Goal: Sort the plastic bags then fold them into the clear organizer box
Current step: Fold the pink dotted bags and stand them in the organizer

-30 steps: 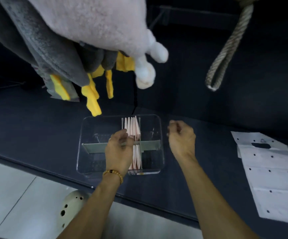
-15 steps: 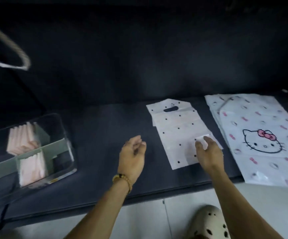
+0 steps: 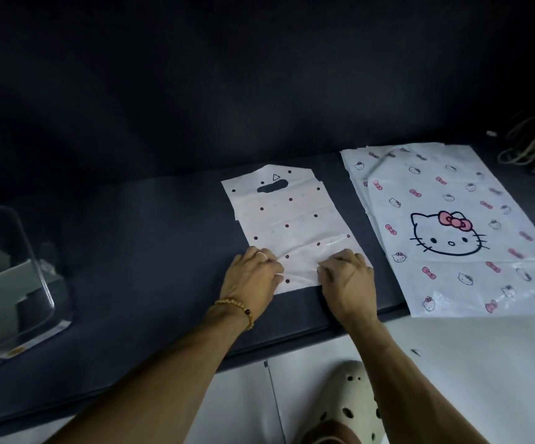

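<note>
Left hand [image 3: 253, 277] and right hand [image 3: 348, 277]: fingers curled, pinching the near edge of the dotted bag [image 3: 291, 219], unfolded beneath them. Cat-print bags [image 3: 452, 232]: right of right hand, unfolded. Clear organizer box [image 3: 19, 283]: far left, partly filled. Folding remains, seemingly.

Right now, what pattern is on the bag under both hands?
White with small dark red dots, seen in the head view: the dotted bag.

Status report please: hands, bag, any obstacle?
Left hand and right hand pinch the dotted bag near edge. Organizer box far left. Nothing blocking.
</note>
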{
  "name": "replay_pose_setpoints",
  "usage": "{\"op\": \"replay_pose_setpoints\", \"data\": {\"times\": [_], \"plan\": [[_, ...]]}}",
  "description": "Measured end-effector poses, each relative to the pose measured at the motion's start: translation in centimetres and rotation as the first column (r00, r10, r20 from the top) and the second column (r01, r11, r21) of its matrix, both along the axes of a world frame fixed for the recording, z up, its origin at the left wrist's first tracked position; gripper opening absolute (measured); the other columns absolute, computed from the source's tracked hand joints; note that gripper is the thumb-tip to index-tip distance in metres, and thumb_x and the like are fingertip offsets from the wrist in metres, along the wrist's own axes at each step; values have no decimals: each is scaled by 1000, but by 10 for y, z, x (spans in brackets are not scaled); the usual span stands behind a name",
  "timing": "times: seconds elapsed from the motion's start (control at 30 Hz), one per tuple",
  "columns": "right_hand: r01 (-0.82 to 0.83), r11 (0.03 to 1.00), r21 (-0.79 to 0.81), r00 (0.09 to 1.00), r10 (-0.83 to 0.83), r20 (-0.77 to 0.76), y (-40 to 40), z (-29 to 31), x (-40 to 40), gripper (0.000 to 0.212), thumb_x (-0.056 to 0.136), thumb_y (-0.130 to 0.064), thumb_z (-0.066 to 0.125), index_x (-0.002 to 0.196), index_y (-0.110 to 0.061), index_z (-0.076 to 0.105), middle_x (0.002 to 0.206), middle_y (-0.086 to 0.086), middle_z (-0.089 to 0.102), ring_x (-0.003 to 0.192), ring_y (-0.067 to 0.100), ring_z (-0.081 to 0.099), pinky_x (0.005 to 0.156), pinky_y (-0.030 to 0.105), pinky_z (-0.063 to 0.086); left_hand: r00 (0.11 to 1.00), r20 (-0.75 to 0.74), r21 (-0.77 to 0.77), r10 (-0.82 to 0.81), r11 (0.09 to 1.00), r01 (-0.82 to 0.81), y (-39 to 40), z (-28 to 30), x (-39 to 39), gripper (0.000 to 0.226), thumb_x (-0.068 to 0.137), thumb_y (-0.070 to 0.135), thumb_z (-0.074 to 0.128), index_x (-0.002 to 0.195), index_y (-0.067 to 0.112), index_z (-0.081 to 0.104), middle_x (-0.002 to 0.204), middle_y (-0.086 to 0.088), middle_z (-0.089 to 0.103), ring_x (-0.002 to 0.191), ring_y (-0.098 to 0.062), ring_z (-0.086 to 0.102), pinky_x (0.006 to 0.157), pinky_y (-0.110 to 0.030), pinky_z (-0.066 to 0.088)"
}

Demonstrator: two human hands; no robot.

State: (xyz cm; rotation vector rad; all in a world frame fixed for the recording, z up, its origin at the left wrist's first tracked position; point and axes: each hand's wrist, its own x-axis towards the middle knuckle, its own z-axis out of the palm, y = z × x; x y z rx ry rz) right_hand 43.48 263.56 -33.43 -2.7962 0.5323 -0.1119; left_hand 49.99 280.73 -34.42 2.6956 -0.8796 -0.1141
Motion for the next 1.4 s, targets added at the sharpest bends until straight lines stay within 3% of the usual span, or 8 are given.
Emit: {"op": "replay_pose_setpoints", "data": {"times": [0.37,0.5,0.67,0.8,0.9,1.03,1.17,1.4], "plan": [[-119,993,15,947,109,303,53,38,-2,25,87,-37,51,84,-17,67,86,-3,68,82,21,59,78,37,44,994,-55,-319,92,942,-104,59,39,0,22,95,20,51,106,14,70,119,1,64,117,-15,51,100,-35,43],[-364,931,41,929,359,91,91,43,-12,70,79,-76,42,120,-22,59,117,-4,66,108,17,59,98,40,39,967,-157,-290,203,926,-241,118,48,-13,13,97,24,46,97,20,59,106,-3,64,96,-22,60,83,-37,50],[-548,825,135,822,562,-97,126,29,-25,55,86,-37,62,138,-29,47,137,-8,54,129,14,47,110,32,30,897,-405,-234,177,928,-288,191,42,-43,15,99,25,45,105,24,58,116,4,64,104,-16,59,91,-33,46],[-480,843,242,833,525,-173,144,30,-32,36,87,-23,57,122,-24,62,118,-2,67,109,22,61,96,32,49,789,-556,-301,259,822,-482,228,36,-64,27,99,21,46,73,27,49,66,9,48,64,-8,42,65,-29,37],[-304,858,413,897,404,-178,149,35,-25,12,84,-23,59,74,-16,62,73,-2,64,70,20,61,60,28,53,739,-579,-383,346,684,-621,236,34,-71,30,100,17,44,70,17,45,70,4,46,68,-10,41,67,-22,35],[-104,723,683,952,271,-142,154,40,-14,7,83,-25,68,78,-28,64,79,-20,67,74,-3,62,57,6,42,610,-705,-396,362,513,-762,242,38,-77,34,94,49,45,80,21,58,83,8,58,80,-4,51,75,-17,37],[-42,686,726,973,192,-126,163,35,-7,14,89,-27,63,76,-31,64,77,-22,66,72,-3,61,53,4,41,498,-834,-320,237,527,-787,251,35,-78,48,86,61,50,117,26,63,120,14,62,115,-10,54,102,-32,39],[56,768,639,986,56,-154,169,14,4,25,92,-35,58,81,-12,60,76,-3,61,70,14,57,62,24,47,593,-570,-181,569,617,-766,234,24,-66,22,94,25,54,87,6,62,83,-6,63,81,-23,57,68,-25,46]]}}
